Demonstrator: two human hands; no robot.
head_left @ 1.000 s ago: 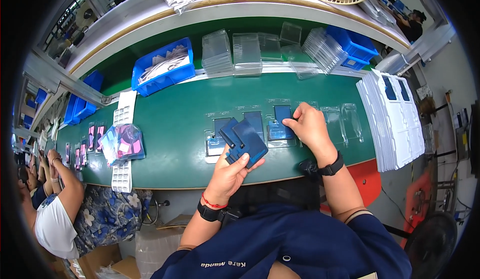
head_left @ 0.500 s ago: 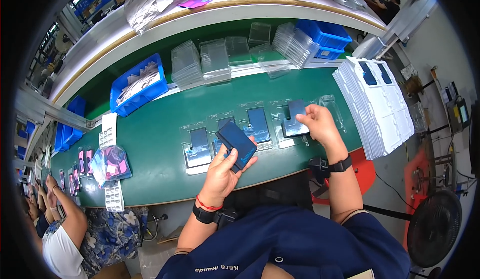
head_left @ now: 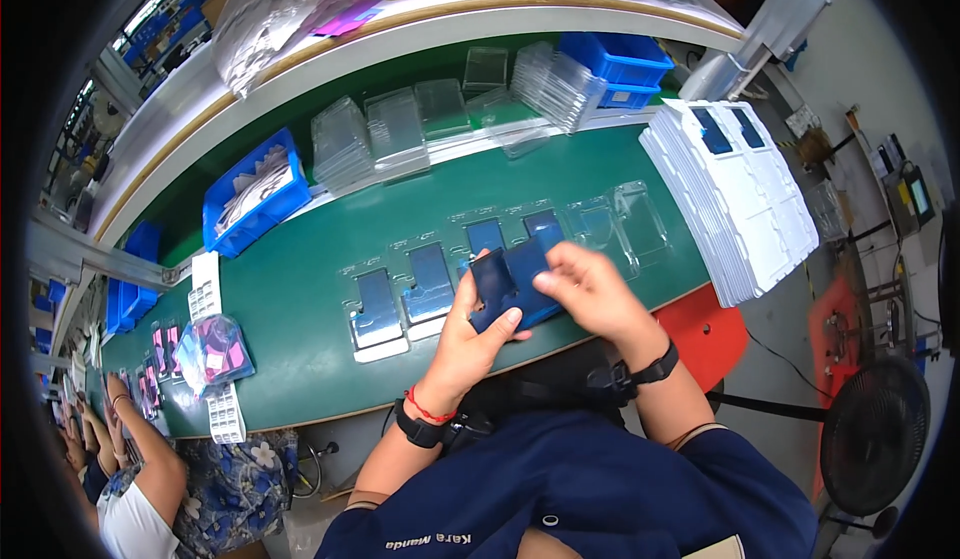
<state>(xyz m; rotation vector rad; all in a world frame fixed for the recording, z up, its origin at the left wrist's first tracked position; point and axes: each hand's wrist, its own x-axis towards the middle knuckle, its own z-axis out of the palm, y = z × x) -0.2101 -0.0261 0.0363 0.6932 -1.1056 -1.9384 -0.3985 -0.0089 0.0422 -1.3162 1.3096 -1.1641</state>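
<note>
My left hand [head_left: 470, 334] grips a small stack of dark blue flat cards [head_left: 505, 279] above the near edge of the green table [head_left: 300, 299]. The fingers of my right hand [head_left: 590, 294] pinch the right side of the same stack. Just beyond the hands a row of clear plastic blister trays [head_left: 430, 284] lies on the table. Several trays hold a dark blue card, while the two at the right end [head_left: 640, 219] look empty.
A pile of white backing cards [head_left: 740, 194] lies at the table's right end. Stacks of clear trays [head_left: 395, 134] and blue bins [head_left: 255, 194] line the far side. Another person [head_left: 150, 479] works at the lower left near pink packets [head_left: 215, 349]. A fan [head_left: 875, 434] stands at the right.
My right hand has left the tray on the table and come back to the card stack in my left hand. The view has shifted slightly.
</note>
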